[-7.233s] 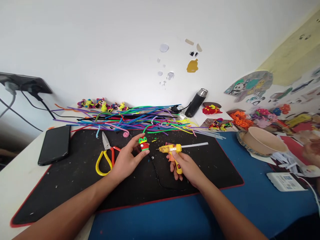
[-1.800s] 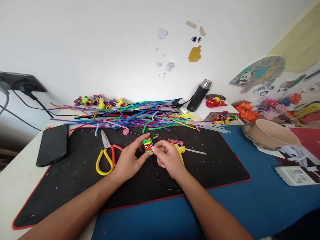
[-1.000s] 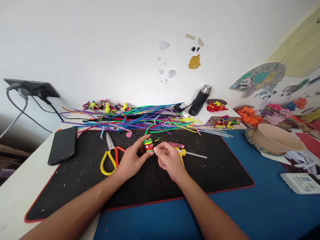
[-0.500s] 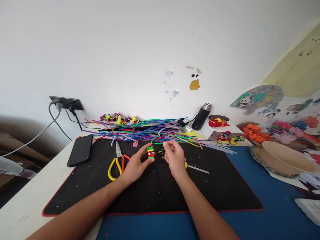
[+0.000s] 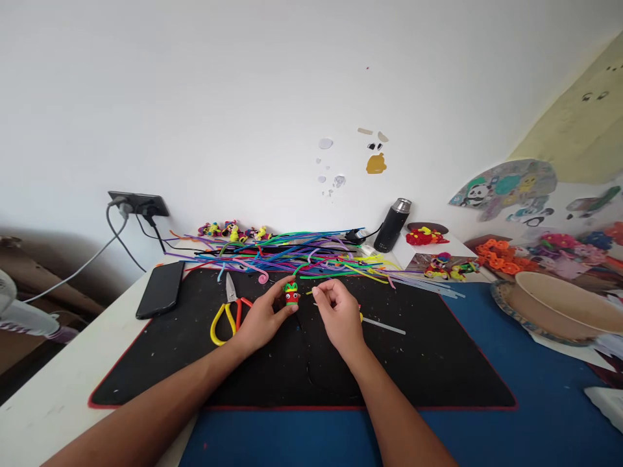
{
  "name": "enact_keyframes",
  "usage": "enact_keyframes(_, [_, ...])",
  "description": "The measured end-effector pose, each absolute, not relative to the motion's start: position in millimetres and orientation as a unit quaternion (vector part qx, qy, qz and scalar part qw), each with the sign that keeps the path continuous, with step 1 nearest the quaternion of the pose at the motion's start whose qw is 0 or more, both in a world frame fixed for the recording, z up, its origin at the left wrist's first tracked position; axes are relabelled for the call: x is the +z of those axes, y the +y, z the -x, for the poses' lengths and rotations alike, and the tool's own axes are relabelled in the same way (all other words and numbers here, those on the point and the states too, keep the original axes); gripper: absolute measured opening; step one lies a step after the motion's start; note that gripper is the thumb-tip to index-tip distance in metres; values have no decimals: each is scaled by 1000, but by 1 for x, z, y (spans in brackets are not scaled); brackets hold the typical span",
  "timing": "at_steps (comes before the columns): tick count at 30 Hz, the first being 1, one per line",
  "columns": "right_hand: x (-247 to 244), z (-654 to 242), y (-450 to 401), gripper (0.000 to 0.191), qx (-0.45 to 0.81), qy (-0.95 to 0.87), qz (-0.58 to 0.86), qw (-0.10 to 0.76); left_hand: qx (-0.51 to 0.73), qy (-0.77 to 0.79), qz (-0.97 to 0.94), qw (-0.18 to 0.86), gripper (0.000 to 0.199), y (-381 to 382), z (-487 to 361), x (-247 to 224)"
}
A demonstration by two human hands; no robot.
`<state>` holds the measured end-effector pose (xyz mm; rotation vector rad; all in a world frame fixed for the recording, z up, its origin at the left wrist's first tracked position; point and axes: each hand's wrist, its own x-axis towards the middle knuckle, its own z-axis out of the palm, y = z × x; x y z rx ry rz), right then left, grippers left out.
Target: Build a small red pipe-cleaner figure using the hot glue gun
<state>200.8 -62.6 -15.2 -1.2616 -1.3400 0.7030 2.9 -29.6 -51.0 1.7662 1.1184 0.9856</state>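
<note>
My left hand (image 5: 265, 318) is closed around a small red, green and yellow figure (image 5: 292, 296) with googly eyes, held upright between thumb and fingers above the black mat. A green pipe cleaner stem rises from its top. Just to the right, my right hand (image 5: 339, 314) pinches a short yellow pipe cleaner piece (image 5: 309, 292) at the tips of thumb and forefinger. Partly hidden behind that hand lies a translucent stick (image 5: 384, 325) with a bit of yellow at its near end. Scissors (image 5: 228, 314) with yellow and orange handles rest open beside my left hand.
Loose coloured pipe cleaners (image 5: 282, 253) spread along the wall. A phone (image 5: 160, 290) lies at the left, and a black flask (image 5: 392, 225) stands tilted in view at the back. Several finished figures (image 5: 233, 230) sit behind; a bowl (image 5: 559, 301) is at the right.
My right hand has come down and slightly left, its fingertips now at the yellow piece that lay on the mat. My left hand keeps its hold on the figure. The view has shifted slightly.
</note>
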Motion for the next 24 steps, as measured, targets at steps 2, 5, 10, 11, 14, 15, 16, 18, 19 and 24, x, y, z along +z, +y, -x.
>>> enact_keyframes(2, [-14,-200,-64,25,276,-590,534,539,392,441,-701,400,69,-29,-3,-52])
enact_keyframes(5, [-14,-201,-65,23,270,-599,526,540,391,445,-707,386,69,-28,-3,-53])
enact_keyframes(10, [-17,-206,-62,21,282,-574,525,562,389,449,-715,370,68,-30,-3,-51])
enact_keyframes(11, [-17,-206,-61,21,282,-571,526,563,386,454,-715,364,68,-30,-3,-50])
enact_keyframes(14, [-16,-206,-61,23,282,-573,531,558,381,465,-718,351,68,-31,-3,-47])
enact_keyframes(15, [-16,-205,-61,23,282,-575,531,554,381,465,-718,350,68,-32,-3,-47])
enact_keyframes(16, [-15,-205,-62,23,283,-578,531,551,384,463,-718,351,67,-32,-3,-46])
enact_keyframes(18, [-15,-204,-62,23,285,-581,531,547,390,456,-717,356,67,-31,-3,-46])
enact_keyframes(19, [-15,-204,-62,23,287,-581,531,546,392,453,-716,359,67,-31,-3,-47])
enact_keyframes(24, [-16,-204,-62,24,286,-579,537,543,392,451,-715,362,69,-29,-3,-51])
